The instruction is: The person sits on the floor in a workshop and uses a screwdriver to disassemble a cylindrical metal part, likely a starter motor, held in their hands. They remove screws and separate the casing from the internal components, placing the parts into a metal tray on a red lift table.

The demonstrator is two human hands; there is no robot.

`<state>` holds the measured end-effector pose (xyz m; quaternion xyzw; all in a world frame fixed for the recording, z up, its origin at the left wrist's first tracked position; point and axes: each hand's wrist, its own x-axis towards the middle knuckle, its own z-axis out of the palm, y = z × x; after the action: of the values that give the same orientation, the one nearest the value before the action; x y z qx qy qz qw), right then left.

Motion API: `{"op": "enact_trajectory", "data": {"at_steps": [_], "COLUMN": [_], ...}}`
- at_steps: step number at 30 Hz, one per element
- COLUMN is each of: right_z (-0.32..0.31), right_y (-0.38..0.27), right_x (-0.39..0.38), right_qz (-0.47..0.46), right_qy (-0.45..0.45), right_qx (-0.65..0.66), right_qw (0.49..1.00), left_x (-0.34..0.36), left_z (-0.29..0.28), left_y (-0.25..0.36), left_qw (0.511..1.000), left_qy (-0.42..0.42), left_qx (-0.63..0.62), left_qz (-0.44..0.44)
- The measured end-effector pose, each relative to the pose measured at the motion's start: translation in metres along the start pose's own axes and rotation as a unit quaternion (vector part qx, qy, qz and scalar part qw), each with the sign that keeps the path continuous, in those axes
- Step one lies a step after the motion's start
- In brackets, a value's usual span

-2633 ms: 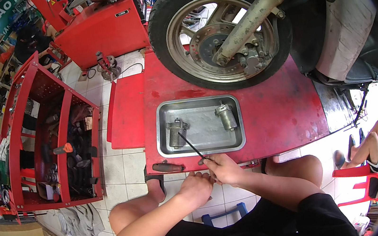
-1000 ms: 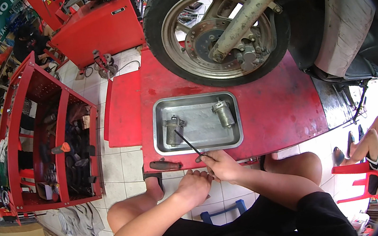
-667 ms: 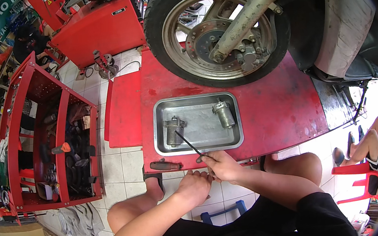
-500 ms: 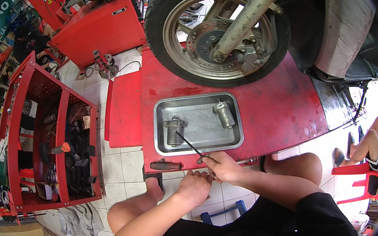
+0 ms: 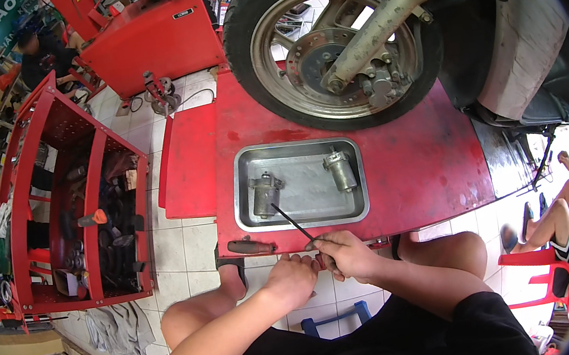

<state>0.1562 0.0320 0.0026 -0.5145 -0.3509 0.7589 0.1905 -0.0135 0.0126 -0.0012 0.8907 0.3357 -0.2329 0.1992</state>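
A steel tray (image 5: 238,205) lies on the red bench with two small metal cylindrical motors in it. The left motor (image 5: 267,198) has a bracketed top; the right motor (image 5: 340,172) leans at the tray's far right. My right hand (image 5: 349,255) is closed around a screwdriver (image 5: 293,224), whose dark shaft slants over the tray's near rim toward the left motor's lower end. Whether the tip touches the motor I cannot tell. My left hand (image 5: 292,281) is closed right beside the right one; what its fingers hold is hidden. A dark-red-handled tool (image 5: 250,247) rests at the bench's near edge.
A motorcycle's front wheel (image 5: 344,55) stands on the red bench (image 5: 427,166) beyond the tray. A red tool rack (image 5: 93,224) is at the left, a red machine (image 5: 152,47) behind. Under my hands is a blue stool frame (image 5: 335,319). Another person sits on a red chair (image 5: 541,273) at right.
My right hand has shifted slightly right, its grip on the screwdriver changed, and some red shows between the hands. The whole view has moved a little; the motors stay in the tray.
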Motion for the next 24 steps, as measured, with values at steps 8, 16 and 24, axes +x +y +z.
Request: {"op": "enact_trajectory", "data": {"at_steps": [8, 16, 24], "right_z": [-0.001, 0.001, 0.003], "right_y": [0.006, 0.008, 0.019], "right_x": [0.010, 0.015, 0.021], "right_qz": [-0.034, -0.036, -0.035], "right_qy": [0.025, 0.026, 0.006], "right_qx": [0.002, 0.014, 0.017], "right_qw": [0.999, 0.999, 0.999], "left_x": [0.003, 0.001, 0.001], "left_z": [-0.002, 0.001, 0.005], "left_y": [0.002, 0.001, 0.000], "left_qw": [1.000, 1.000, 1.000], "left_qy": [-0.014, 0.003, 0.013], "left_qx": [0.006, 0.002, 0.004], "left_qz": [0.007, 0.008, 0.010]}}
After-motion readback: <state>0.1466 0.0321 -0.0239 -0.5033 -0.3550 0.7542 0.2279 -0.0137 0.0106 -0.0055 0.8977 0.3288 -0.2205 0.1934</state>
